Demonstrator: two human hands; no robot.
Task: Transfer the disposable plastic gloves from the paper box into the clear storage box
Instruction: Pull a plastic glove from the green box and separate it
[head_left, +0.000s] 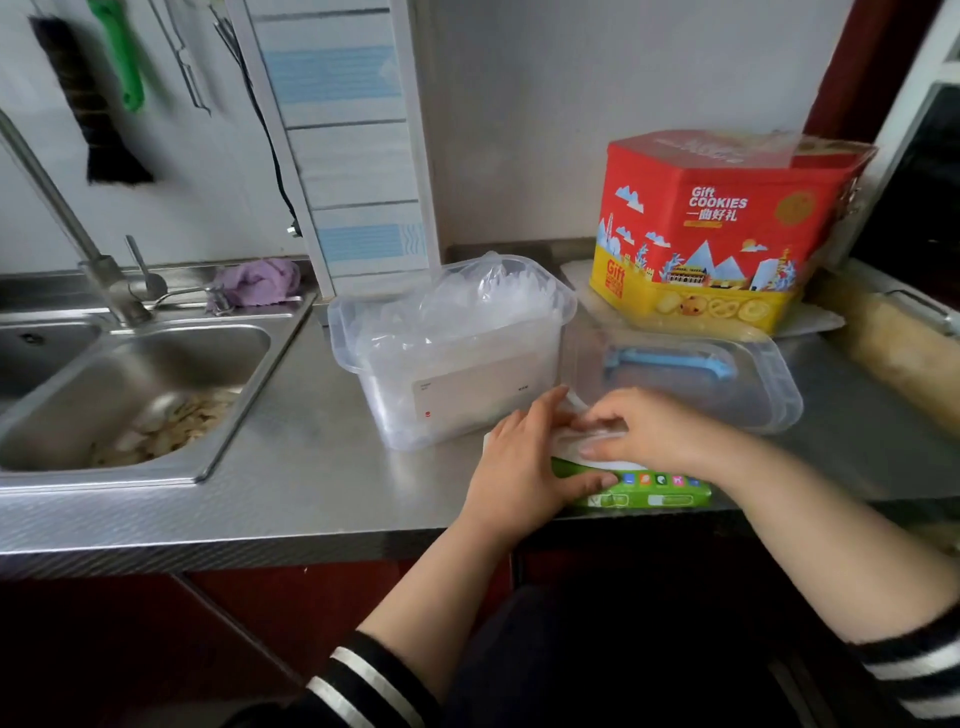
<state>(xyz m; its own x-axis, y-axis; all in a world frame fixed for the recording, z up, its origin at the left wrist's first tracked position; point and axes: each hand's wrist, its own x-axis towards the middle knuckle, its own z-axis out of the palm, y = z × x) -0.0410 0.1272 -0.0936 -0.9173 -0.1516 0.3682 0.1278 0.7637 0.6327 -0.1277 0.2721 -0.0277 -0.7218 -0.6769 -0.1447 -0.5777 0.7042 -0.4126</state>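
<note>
Steel counter (291, 467) holds the clear box (452, 364), glove-stuffed, while both hands (524, 462) (654, 431) pinch gloves (582, 431) at the paper box (660, 491), five o'clock of it.

Soft daylight, glare on steel counter (291, 467), motion blur, wide-angle edge bending

Green paper box (657, 491), red-and-yellow cookie tin (727, 228), purple cloth (260, 280), black-and-white striped sleeves (363, 680).

Red cookie tin (727, 228) on the counter (291, 467) — sink (130, 384) left.
</note>
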